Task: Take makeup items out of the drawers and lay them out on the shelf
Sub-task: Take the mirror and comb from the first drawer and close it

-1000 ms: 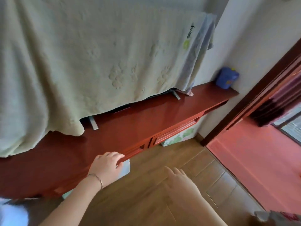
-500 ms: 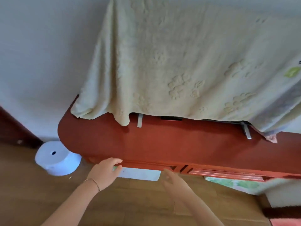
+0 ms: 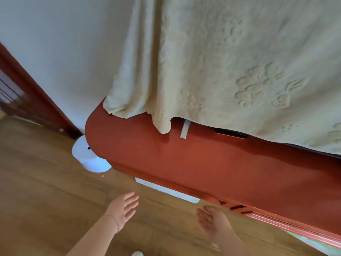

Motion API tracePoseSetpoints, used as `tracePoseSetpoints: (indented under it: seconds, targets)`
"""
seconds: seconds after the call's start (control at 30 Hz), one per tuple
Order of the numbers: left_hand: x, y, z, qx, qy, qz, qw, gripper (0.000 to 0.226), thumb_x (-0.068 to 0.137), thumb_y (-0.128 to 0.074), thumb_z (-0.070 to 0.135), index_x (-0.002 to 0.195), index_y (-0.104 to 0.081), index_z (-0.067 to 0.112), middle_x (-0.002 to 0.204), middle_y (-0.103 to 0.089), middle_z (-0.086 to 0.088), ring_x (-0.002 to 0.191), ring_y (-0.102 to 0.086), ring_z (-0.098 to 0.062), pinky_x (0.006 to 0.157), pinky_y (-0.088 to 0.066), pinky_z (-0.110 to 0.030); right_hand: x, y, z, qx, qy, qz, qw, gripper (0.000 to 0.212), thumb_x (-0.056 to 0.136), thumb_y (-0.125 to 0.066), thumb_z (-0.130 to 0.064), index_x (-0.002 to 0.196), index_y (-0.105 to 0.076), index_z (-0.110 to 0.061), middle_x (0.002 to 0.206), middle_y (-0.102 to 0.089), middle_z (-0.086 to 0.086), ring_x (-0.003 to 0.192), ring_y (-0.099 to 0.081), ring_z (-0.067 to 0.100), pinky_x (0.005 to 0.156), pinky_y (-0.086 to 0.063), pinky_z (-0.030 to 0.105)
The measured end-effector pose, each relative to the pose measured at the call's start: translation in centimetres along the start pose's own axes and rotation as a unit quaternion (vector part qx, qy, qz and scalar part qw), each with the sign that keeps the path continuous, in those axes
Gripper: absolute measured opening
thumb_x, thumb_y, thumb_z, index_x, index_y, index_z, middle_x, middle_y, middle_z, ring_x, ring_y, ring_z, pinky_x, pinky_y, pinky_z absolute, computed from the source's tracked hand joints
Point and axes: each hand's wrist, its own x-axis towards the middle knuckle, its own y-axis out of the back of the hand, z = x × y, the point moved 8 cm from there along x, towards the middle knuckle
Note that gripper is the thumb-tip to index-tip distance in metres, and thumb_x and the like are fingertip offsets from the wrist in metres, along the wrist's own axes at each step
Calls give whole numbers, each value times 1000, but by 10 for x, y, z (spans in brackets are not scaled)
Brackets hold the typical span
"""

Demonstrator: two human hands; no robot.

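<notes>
Both hands hang free in front of the red shelf, holding nothing.

The left hand has its fingers spread and relaxed above the wooden floor, a thin bracelet on its wrist. The right hand is likewise loose and open, just below the shelf's front edge. Neither touches the red shelf. A cream blanket drapes down over the back of the shelf top, with a metal foot sticking out under its hem. A drawer front shows at the right under the shelf edge, and no makeup items are in sight. A white round device sits on the floor by the shelf's rounded end.
</notes>
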Motion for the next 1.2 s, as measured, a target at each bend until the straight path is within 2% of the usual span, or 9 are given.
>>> tracePoseSetpoints:
  seconds: [0.13, 0.3, 0.47, 0.6, 0.73, 0.8, 1.0, 1.1, 1.2]
  targets:
    - [49, 4, 2, -63, 13, 29, 998, 42, 102, -24, 17, 139, -38, 5, 138, -50, -12, 129, -45, -27, 107, -36, -39, 25, -11, 6, 80, -19, 3, 997, 12, 96, -43, -13, 91, -50, -4, 128, -55, 24, 96, -57, 32, 87, -46, 39]
    - [88, -8, 7, -166, 22, 35, 985, 46, 101, -23, 18, 147, -24, 10, 143, -43, -12, 131, -43, -29, 111, -35, -42, 46, -24, 10, 189, -6, 10, 982, 37, 97, -42, -15, 132, -39, -3, 132, -46, 24, 121, -48, 35, 106, -37, 43]
    - [99, -21, 12, -181, 15, 16, 983, 38, 100, -27, 9, 136, -37, 2, 131, -52, -8, 128, -46, -23, 107, -37, -37, 56, -35, 5, 257, 35, -7, 966, 16, 94, -38, -9, 88, -53, -7, 101, -57, 16, 96, -57, 31, 87, -45, 38]
    - [104, -28, 18, -165, 20, 4, 986, 23, 98, -29, 4, 88, -49, 5, 94, -54, -6, 100, -54, -19, 108, -37, -34, 59, -33, 7, 276, 60, -27, 959, 16, 94, -41, -7, 88, -56, -7, 87, -61, 13, 85, -60, 26, 84, -47, 36]
    - [106, -22, 15, -168, 21, -3, 985, 25, 96, -29, 0, 81, -49, 5, 86, -54, -8, 78, -55, -18, 107, -39, -34, 59, -32, 10, 280, 70, -22, 957, 18, 93, -40, -4, 84, -56, -7, 73, -66, 11, 82, -62, 24, 73, -55, 33]
    - [104, -18, 12, -169, 28, -12, 985, 25, 96, -28, 0, 82, -49, 4, 86, -55, -8, 81, -56, -19, 107, -39, -34, 56, -31, 16, 288, 70, -13, 955, 19, 93, -39, -3, 84, -56, -6, 80, -62, 13, 81, -61, 24, 71, -56, 32]
    - [85, 1, -6, -177, 54, -19, 983, 22, 98, -28, 0, 94, -49, 2, 113, -56, -12, 123, -50, -25, 106, -39, -36, 37, -23, 37, 278, 62, 8, 959, 19, 94, -40, -5, 82, -55, -4, 84, -58, 13, 80, -58, 25, 99, -41, 36]
    - [75, 9, -14, -170, 62, -8, 984, 23, 98, -28, 0, 86, -48, 3, 128, -51, -14, 128, -48, -28, 110, -37, -37, 32, -17, 49, 274, 49, 11, 961, 17, 93, -40, -6, 87, -56, -3, 85, -59, 13, 82, -58, 26, 91, -46, 36]
    - [68, 18, -23, -163, 78, -4, 984, 25, 98, -28, 0, 83, -47, 4, 111, -56, -12, 130, -46, -28, 110, -37, -36, 27, -14, 61, 273, 43, 10, 961, 18, 91, -39, -5, 87, -56, -3, 85, -60, 13, 81, -59, 26, 79, -47, 34]
